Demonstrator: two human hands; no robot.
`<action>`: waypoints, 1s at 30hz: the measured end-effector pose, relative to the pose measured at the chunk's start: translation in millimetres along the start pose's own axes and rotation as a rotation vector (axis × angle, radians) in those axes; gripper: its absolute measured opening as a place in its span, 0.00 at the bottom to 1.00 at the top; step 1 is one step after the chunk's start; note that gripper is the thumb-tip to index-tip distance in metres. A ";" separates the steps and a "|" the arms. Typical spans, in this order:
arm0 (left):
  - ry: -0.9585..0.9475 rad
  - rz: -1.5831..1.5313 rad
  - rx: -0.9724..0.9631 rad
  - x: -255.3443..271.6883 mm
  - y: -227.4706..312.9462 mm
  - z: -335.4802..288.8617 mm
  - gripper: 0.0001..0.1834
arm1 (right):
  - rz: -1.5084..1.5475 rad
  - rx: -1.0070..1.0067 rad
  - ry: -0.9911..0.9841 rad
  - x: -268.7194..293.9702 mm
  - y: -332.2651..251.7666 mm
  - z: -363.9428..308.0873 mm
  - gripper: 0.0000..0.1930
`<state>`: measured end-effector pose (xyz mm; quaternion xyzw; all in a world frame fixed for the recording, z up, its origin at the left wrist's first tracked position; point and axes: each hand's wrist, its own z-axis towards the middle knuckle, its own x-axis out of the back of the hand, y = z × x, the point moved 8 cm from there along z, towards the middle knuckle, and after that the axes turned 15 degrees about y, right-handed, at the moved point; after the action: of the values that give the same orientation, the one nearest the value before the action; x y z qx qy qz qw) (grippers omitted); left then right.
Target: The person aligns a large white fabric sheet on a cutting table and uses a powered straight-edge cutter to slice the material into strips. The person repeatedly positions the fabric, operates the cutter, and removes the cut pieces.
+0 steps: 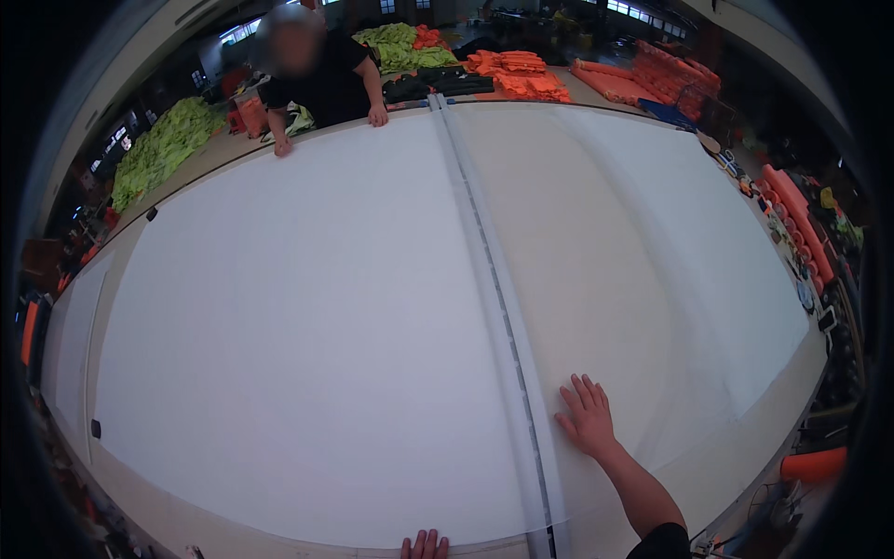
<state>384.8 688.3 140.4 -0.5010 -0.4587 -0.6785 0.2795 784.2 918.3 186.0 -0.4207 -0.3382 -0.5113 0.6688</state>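
Note:
A wide white sheet [307,317] lies flat over the left and middle of a large table. My left hand [425,545] rests at its near edge, fingers laid out straight on the sheet; the rest of that hand is cut off by the lower edge. To the right of a long metal rail [498,279] that crosses the table, my right hand [589,419] lies flat with fingers spread on the pale surface. Nothing is in either hand. Farther right, more white sheet [717,242] is spread, its near part thin and see-through.
Across the table a co-worker [321,84] stands with both hands on the far edge. Small black blocks [96,429] sit by the sheet's left side. Yellow-green cloth [168,144] and orange cloth stacks [517,74] lie beyond. Tools and orange rolls [796,219] line the right edge.

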 end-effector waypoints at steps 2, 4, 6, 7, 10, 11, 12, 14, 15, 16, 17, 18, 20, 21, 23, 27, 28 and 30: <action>0.042 0.028 -0.023 5.2 2.5 3.1 0.48 | -0.050 -0.095 -0.025 17.9 43.7 -57.2 0.31; 0.053 0.047 -0.059 13.2 9.0 2.3 0.48 | -0.311 -0.275 -0.038 49.2 120.5 -113.6 0.34; 0.188 0.033 -0.129 23.5 16.8 -6.4 0.47 | -0.469 -0.497 -0.008 106.6 160.7 -158.6 0.31; 0.248 0.035 -0.150 30.1 17.1 -14.0 0.46 | -0.383 -0.484 0.045 131.6 137.4 -157.6 0.31; 0.270 0.035 -0.158 33.5 17.5 -15.2 0.46 | -0.163 -0.480 0.128 227.2 56.0 -187.3 0.28; 0.292 0.035 -0.163 33.7 18.0 -15.9 0.46 | -0.106 -0.496 0.123 250.7 26.5 -208.3 0.27; 0.311 0.033 -0.165 33.3 17.7 -18.4 0.46 | -0.051 -0.511 0.117 272.5 -1.6 -231.1 0.26; 0.330 0.022 -0.162 31.4 18.1 -25.4 0.45 | -0.019 -0.518 0.172 317.0 -50.1 -295.0 0.21; 0.333 0.016 -0.165 28.2 19.3 -24.8 0.45 | -0.028 -0.533 0.198 338.2 -73.1 -332.9 0.19; 0.339 0.018 -0.159 27.9 16.6 -28.1 0.45 | 0.009 -0.695 0.236 359.4 -94.9 -372.3 0.17; 0.340 0.012 -0.167 27.4 15.2 -30.7 0.45 | 0.042 -0.853 0.284 379.8 -118.3 -412.3 0.15; 0.351 0.008 -0.165 27.8 14.9 -31.3 0.45 | 0.002 -0.967 0.312 396.3 -139.0 -454.1 0.14; 0.362 -0.006 -0.167 26.1 17.8 -33.8 0.44 | -0.173 -1.085 0.281 407.7 -172.9 -551.7 0.13; 0.367 -0.011 -0.171 25.9 18.6 -32.7 0.44 | -0.300 -1.083 0.225 408.7 -186.2 -589.1 0.13; 0.374 -0.015 -0.180 23.7 20.7 -35.2 0.44 | -0.295 -1.045 0.083 385.7 -203.7 -645.8 0.20; 0.388 0.002 -0.184 22.1 15.5 -37.1 0.45 | 0.430 -1.566 0.142 312.8 -203.0 -686.9 0.22; 0.382 0.011 -0.183 21.5 13.9 -36.9 0.45 | 0.556 -1.638 0.120 304.8 -207.5 -679.8 0.23; 0.369 0.031 -0.175 19.3 13.0 -36.9 0.45 | 0.642 -1.672 0.040 294.2 -201.5 -676.9 0.21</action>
<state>373.4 651.0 160.0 -0.3975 -0.3313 -0.7918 0.3245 677.1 161.0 206.8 -0.8358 0.2906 -0.3861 0.2606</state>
